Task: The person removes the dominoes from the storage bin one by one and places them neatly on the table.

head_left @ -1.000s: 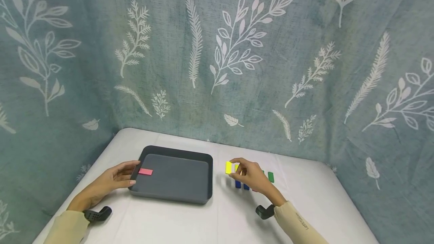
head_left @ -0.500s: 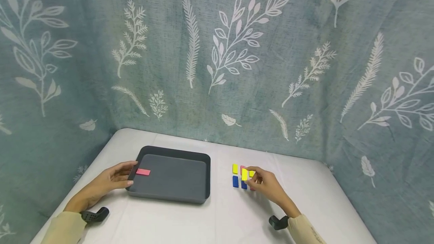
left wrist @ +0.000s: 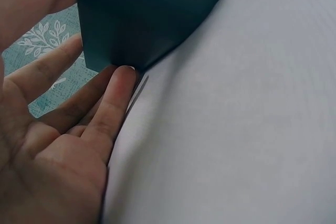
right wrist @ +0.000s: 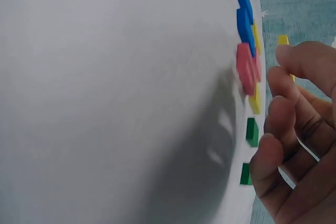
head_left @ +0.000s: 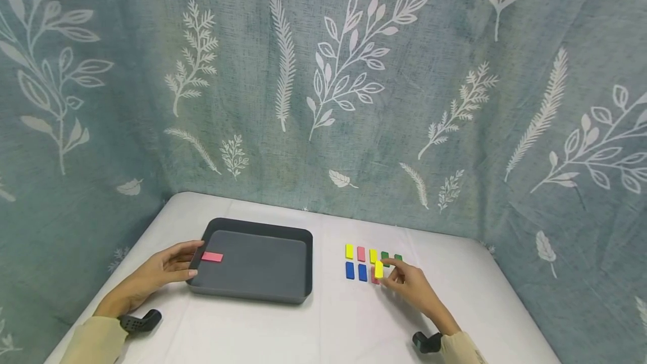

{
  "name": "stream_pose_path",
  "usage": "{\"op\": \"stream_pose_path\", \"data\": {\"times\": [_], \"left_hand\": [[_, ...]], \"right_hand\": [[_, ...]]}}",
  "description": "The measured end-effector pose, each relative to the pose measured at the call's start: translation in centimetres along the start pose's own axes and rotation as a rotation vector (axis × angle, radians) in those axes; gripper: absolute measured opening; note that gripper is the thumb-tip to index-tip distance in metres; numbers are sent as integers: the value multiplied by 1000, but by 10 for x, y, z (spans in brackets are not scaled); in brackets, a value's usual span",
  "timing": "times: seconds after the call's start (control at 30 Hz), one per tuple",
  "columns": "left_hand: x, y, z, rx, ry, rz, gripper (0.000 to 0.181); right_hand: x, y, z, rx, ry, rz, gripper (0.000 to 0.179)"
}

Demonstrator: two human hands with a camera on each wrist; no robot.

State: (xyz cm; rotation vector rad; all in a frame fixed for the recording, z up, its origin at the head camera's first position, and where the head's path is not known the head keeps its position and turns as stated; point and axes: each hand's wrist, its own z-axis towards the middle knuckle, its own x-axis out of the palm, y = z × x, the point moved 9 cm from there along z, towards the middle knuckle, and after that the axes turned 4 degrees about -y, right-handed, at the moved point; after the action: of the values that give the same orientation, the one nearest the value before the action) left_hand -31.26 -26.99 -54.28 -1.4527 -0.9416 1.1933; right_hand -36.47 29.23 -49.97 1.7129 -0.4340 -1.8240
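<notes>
My right hand (head_left: 410,286) pinches a yellow block (head_left: 379,269) between thumb and fingers, over the near row on the right of the table. Just behind the held piece, a pink block (head_left: 374,275) is partly covered. In the right wrist view, fingers hide most of the held block. On the left, my left hand (head_left: 164,267) holds the left end of a dark grey tray (head_left: 253,296), thumb on its rim. The left wrist view shows fingers touching the tray's outer corner (left wrist: 142,30). Inside the tray, against its left wall, lies one pink block (head_left: 212,256).
Beyond lie a yellow block (head_left: 349,251), a pink block (head_left: 361,254), another yellow block (head_left: 373,255) and two green blocks (right wrist: 252,132). Nearer are two blue blocks (head_left: 350,270). A patterned curtain (head_left: 303,100) stands behind the white-covered table (head_left: 253,336).
My right hand has carried the yellow block rightward, from beside the tray across the blocks. Blocks it covered before now show. The left hand, tray and pink block in it stay put.
</notes>
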Motion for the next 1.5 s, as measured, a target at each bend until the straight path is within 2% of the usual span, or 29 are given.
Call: {"op": "stream_pose_path", "data": {"times": [0.4,1.07,1.5], "left_hand": [[1,0,0,-10,1,0,76],[2,0,-2,-18,-12,-1,77],[4,2,-3,-23,-21,-14,77]], "right_hand": [[-5,-31,-6,79,2,5,49],[0,-43,-8,141,38,-13,47],[1,-44,-9,149,52,-7,45]]}}
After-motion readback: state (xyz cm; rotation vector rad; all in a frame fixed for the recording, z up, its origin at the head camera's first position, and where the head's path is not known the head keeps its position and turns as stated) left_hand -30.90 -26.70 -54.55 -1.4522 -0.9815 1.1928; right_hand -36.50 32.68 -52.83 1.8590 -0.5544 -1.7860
